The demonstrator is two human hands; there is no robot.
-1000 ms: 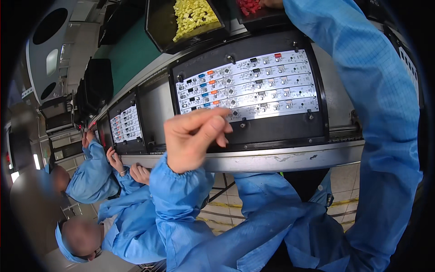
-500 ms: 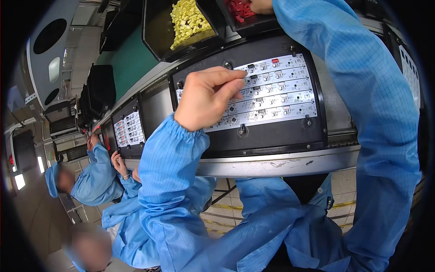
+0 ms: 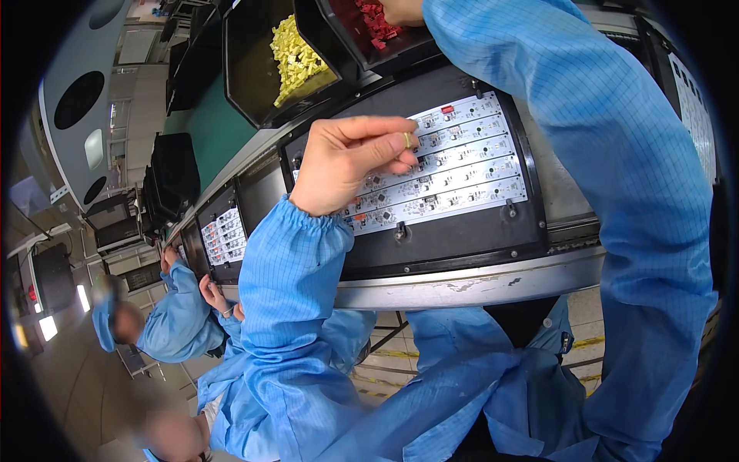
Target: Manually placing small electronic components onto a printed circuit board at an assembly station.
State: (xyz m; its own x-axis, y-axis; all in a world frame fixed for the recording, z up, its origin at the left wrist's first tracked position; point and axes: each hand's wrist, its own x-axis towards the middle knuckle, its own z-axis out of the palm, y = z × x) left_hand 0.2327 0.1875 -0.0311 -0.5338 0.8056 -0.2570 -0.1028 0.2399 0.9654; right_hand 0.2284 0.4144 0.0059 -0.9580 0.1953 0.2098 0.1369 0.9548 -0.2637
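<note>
My left hand (image 3: pixel 350 158) is closed in a pinch above the circuit boards. Between thumb and forefinger shows a small yellow connector (image 3: pixel 408 139). Beneath it, several long white circuit boards (image 3: pixel 462 158) lie side by side in a black tray-like fixture (image 3: pixel 454 240). A red connector (image 3: pixel 448 109) sits on the farthest board. My right hand (image 3: pixel 404 11) reaches into a black bin of red connectors (image 3: pixel 375 23) at the top; its fingertips are cut off or hidden, so its grip does not show.
A black bin (image 3: pixel 245 77) of yellow connectors (image 3: pixel 296 61) stands left of the red one. The metal rail (image 3: pixel 477 289) runs along the near edge. Farther left are another loaded fixture (image 3: pixel 223 237) and two co-workers in blue, one with a hand (image 3: pixel 213 295) beside it.
The view has shifted slightly. My left fingers have turned a little, and the yellow connector now shows between them. My right hand stays at the red bin.
</note>
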